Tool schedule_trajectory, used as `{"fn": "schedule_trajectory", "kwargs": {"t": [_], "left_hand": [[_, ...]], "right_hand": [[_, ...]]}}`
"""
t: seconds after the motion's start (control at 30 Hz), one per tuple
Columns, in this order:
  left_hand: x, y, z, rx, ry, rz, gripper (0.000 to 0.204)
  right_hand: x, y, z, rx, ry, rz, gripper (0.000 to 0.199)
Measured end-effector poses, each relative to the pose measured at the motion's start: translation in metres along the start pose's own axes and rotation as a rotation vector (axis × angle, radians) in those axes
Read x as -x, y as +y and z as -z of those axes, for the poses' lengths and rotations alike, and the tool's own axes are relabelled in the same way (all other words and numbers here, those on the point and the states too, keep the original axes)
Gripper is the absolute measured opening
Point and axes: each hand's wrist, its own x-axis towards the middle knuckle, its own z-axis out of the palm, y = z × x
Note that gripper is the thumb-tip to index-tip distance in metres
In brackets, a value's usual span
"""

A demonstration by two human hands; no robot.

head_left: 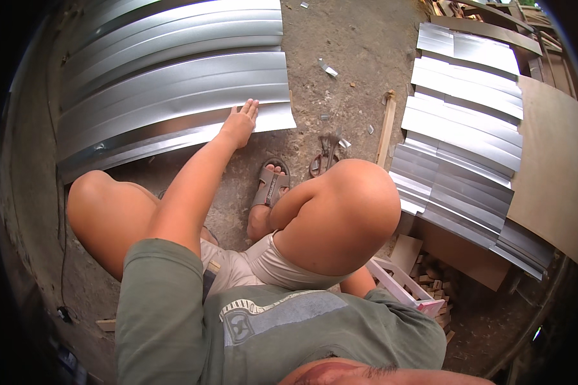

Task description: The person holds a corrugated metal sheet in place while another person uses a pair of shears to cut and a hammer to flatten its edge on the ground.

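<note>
"Before hazards are listed, where is the sheet (186,136), and what is the state of the left hand (241,125)?"

"The sheet lies at the near end of the left stack (173,77). The left hand is released: palm down, fingers extended, near the sheet's right end. It appears to touch, but the overhead angle obscures the contact. The right hand is out of view."

"State the main hazard."

"Laceration. The edge looks thin and the fingers are bare; a slip along it could cut them. Uneven pressure at one end could also shift the sheet, as no clamp is visible."

"And underfoot?"

"Metal scraps (327,67) lie on the floor (353,38) beyond the open-toed sandal (273,183); a dark tool (331,149) lies near it. A careless step could injure a toe."
</note>
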Motion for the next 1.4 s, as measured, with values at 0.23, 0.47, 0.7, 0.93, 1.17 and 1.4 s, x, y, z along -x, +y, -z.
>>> {"fn": "schedule_trajectory", "kwargs": {"t": [0.23,0.47,0.7,0.93,1.17,1.4], "left_hand": [[0.001,0.008,-0.017,-0.124,0.077,0.059,0.065],[-0.002,0.019,-0.007,-0.202,0.044,0.062,0.059],[0.007,0.011,-0.006,-0.155,0.027,0.092,0.06],[0.007,0.016,-0.008,-0.024,0.099,0.087,0.066],[0.001,0.01,-0.009,-0.037,0.1,0.084,0.066],[0.004,0.01,-0.007,-0.043,0.094,0.077,0.067]], "right_hand": [[-0.053,-0.052,0.007,-0.132,0.09,0.094,0.048],[-0.075,-0.06,-0.015,-0.158,0.096,0.233,0.047],[-0.069,-0.072,-0.01,-0.259,0.127,0.281,0.045],[-0.082,-0.066,-0.013,-0.139,0.112,0.25,0.045],[-0.077,-0.067,-0.018,-0.063,0.052,0.23,0.048],[-0.07,-0.083,-0.015,-0.048,0.008,0.25,0.047]]}}
